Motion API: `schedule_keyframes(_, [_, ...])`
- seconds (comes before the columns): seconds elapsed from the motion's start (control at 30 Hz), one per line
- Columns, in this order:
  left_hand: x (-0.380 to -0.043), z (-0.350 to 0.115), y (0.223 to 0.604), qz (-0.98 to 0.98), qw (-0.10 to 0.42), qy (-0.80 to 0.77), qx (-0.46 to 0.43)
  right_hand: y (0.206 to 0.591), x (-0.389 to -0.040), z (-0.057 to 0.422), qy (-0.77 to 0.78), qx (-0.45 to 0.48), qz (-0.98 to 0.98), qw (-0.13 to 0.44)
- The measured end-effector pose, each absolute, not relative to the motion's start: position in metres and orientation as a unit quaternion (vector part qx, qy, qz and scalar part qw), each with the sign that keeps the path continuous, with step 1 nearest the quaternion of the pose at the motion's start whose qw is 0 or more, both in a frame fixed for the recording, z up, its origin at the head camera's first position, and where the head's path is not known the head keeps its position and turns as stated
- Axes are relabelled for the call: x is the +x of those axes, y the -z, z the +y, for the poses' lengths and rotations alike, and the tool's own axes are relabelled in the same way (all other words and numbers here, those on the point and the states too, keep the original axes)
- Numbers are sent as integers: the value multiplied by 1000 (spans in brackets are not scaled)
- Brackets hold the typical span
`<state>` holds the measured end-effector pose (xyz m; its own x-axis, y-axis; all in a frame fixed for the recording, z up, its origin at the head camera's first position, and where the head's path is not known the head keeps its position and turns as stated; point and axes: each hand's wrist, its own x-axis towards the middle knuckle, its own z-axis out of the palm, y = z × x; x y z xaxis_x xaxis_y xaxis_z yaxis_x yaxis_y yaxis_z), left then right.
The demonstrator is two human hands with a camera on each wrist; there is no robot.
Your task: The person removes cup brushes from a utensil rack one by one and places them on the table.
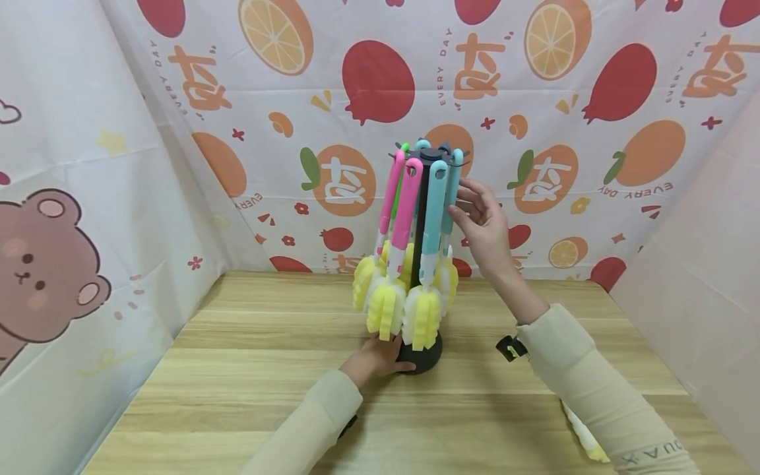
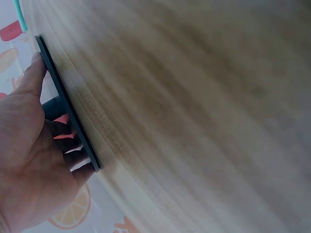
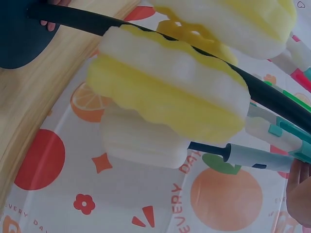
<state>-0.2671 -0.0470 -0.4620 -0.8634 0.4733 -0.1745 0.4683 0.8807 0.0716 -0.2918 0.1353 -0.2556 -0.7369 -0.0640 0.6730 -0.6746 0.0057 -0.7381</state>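
Observation:
A black display stand (image 1: pixel 423 356) with a round base stands upright on the table. Sponge bottle brushes hang from its top hooks, yellow-and-white heads down, with pink (image 1: pixel 407 214), teal (image 1: pixel 435 204) and green handles; a dark blue one is mostly hidden behind. My left hand (image 1: pixel 375 359) grips the base, thumb and fingers round the rim of its disc (image 2: pixel 68 104). At the right of the stand, my right hand (image 1: pixel 483 227) pinches a teal-handled bottle brush (image 1: pixel 452 181) by its handle; the fingertips behind are partly hidden. Sponge heads (image 3: pixel 170 82) fill the right wrist view.
Another yellow-and-white sponge brush (image 1: pixel 584 432) lies on the wooden table (image 1: pixel 249 382) at the lower right, partly under my right sleeve. A fruit-print cloth (image 1: pixel 380 86) hangs close behind the table, with more cloth at both sides.

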Motion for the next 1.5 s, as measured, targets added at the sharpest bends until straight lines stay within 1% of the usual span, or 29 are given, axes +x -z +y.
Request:
schedule_keyframes(0.13, [-266, -47, 461, 965, 91, -15, 244, 255, -292, 136, -641, 277, -677, 232])
schedule_keyframes(0.4, [-268, -47, 463, 965, 102, -16, 240, 255, -292, 137, -640, 286, -676, 228])
schedule_keyframes(1.23, [-267, -47, 463, 965, 93, -23, 243, 249, -291, 141, -651, 265, -673, 229])
schedule_keyframes(1.5, [-267, -46, 461, 966, 103, -7, 238, 248, -292, 143, -658, 259, -670, 227])
